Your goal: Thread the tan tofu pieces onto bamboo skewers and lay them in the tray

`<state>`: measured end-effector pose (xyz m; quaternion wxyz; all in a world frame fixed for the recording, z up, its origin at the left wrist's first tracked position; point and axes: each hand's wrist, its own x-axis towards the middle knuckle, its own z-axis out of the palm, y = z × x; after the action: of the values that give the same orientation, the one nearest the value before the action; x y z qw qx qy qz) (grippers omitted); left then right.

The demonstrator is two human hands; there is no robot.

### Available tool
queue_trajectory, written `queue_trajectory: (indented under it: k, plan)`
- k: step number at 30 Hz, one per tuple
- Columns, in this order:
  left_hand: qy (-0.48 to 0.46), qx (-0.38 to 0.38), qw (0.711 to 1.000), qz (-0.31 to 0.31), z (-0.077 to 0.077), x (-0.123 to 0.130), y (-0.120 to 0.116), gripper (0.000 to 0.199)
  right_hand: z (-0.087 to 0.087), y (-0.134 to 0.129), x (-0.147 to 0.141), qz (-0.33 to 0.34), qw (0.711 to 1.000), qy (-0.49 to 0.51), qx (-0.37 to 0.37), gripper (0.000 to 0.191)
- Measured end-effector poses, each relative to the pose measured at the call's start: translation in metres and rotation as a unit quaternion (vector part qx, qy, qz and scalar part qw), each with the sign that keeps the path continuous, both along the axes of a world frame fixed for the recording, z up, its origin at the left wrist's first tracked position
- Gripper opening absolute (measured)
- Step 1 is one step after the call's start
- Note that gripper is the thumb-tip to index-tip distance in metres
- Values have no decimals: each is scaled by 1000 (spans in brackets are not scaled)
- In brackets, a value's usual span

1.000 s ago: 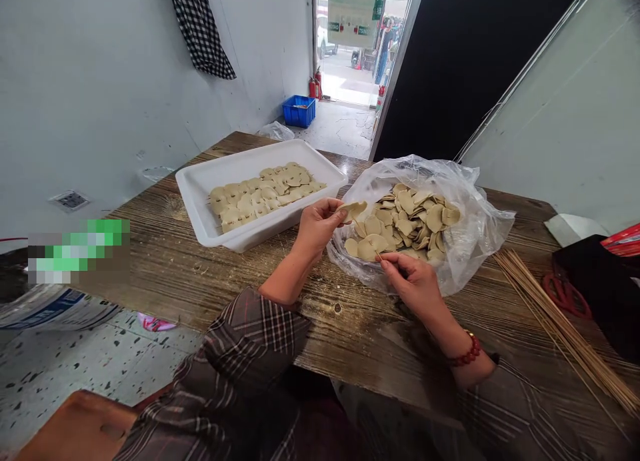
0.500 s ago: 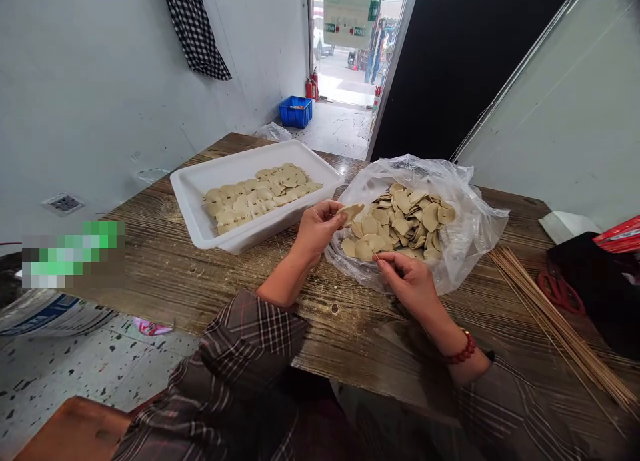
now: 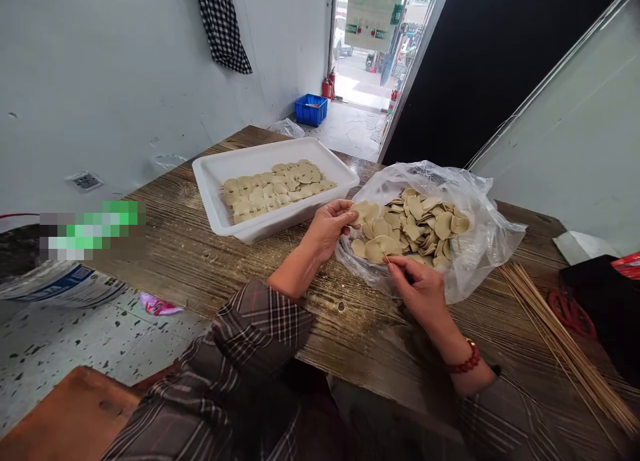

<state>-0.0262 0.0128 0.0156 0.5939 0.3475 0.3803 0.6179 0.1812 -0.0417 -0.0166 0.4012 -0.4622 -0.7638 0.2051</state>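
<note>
Between the thumb and fingers of my left hand [image 3: 327, 229] are thin, round beige slices [image 3: 367, 212], their flat faces showing. My right hand [image 3: 421, 289] pinches a thin bamboo skewer [image 3: 385, 257], whose tip lies by the near edge of the slice pile. That loose pile of similar slices [image 3: 425, 224] fills a clear plastic bag [image 3: 495, 237] lying opened on the table. Left of the bag stands a white plastic tray [image 3: 214, 222] holding rows of overlapping slices, with thin stick ends poking out at the sides.
On the wooden table [image 3: 340, 334], a bundle of bamboo skewers [image 3: 555, 334] lies to the right, beside red-handled scissors [image 3: 573, 312] and a black cloth or bag [image 3: 600, 301]. A bucket [image 3: 60, 281] stands at the left. Beyond the table is a blue crate [image 3: 311, 111].
The slices in my left hand have turned from nearly edge-on to showing their broad faces. My right hand keeps its pinch near the pile. The whole view has shifted slightly.
</note>
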Motion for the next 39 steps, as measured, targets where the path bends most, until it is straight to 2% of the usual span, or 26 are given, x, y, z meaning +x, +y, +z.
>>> queue_trajectory:
  k: [7,16,21,29,39]
  plan:
    - [-14,-10,1000,-7,2,3,-3,18,-3,0,1,-7,1000,9,14,23]
    - [-21,-22,999,-19,-1,3,-2,24,-7,4,4,1,999,17,33,21]
    - [7,-5,1000,-20,-5,5,-1,26,-6,5,3,4,999,26,32,20]
    - [87,39,995,26,-2,8,-4,21,-3,3,0,-5,999,28,-28,23]
    - [129,52,989,57,-2,9,-4,14,-7,2,-2,-10,994,52,-91,28]
